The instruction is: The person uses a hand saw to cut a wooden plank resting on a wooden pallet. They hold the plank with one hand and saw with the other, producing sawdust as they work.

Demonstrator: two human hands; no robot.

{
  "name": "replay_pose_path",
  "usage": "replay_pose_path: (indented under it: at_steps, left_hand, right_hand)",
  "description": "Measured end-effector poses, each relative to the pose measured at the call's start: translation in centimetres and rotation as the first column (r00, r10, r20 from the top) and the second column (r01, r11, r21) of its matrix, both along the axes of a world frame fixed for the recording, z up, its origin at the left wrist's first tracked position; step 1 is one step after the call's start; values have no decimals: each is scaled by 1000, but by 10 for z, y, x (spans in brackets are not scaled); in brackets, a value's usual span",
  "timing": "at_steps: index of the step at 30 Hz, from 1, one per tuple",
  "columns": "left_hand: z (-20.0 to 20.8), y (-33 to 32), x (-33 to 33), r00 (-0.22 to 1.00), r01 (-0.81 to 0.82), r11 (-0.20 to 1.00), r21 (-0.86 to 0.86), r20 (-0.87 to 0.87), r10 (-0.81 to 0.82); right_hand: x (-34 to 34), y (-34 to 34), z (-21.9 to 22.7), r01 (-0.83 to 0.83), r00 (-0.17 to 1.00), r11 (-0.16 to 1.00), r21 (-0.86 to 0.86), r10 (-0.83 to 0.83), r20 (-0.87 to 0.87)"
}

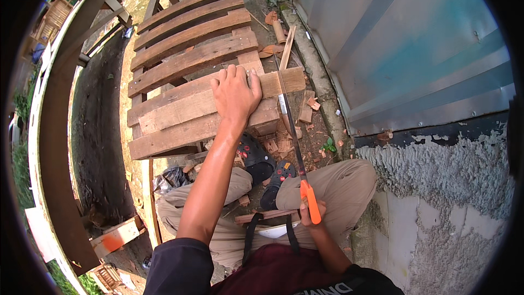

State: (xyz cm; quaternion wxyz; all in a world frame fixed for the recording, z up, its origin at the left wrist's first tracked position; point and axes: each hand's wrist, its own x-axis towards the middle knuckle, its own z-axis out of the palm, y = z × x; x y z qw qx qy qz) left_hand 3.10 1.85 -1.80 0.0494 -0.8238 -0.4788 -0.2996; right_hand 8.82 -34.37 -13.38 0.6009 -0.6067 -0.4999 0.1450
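A loose wooden plank [180,110] lies across the slatted wooden bench [194,65], its right end sticking out past the slats. My left hand [237,94] presses down on the plank, fingers bent over its far edge and thumb to the right. My right hand [314,214], low in the view, is closed round the orange handle of a handsaw [297,150]. The long thin blade runs up and away from me and crosses the plank close to its right end. Part of the right hand's fingers is hidden behind the handle.
Wood offcuts [307,105] and chips lie on the ground beside the bench. A metal sheet wall [404,49] above rough concrete stands close on the right. At the left is a large wooden frame [54,131]. My knees and dark clogs [278,180] are below the plank.
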Motion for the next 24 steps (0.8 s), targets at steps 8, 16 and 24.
replay_pose_path:
  at_steps: [8, 16, 24]
  left_hand:
    - [-1, 0, 0, 999, 10, 1000, 2, -42, -9]
    - [1, -2, 0, 1000, -10, 1000, -15, -10, 10]
    - [0, -1, -1, 1000, 17, 999, 37, -15, -16]
  right_hand:
    - [19, 117, 45, 26, 1000, 998, 49, -26, 2]
    - [-1, -5, -6, -2, 999, 1000, 4, 2, -32]
    - [13, 106, 47, 31, 999, 999, -15, -31, -14]
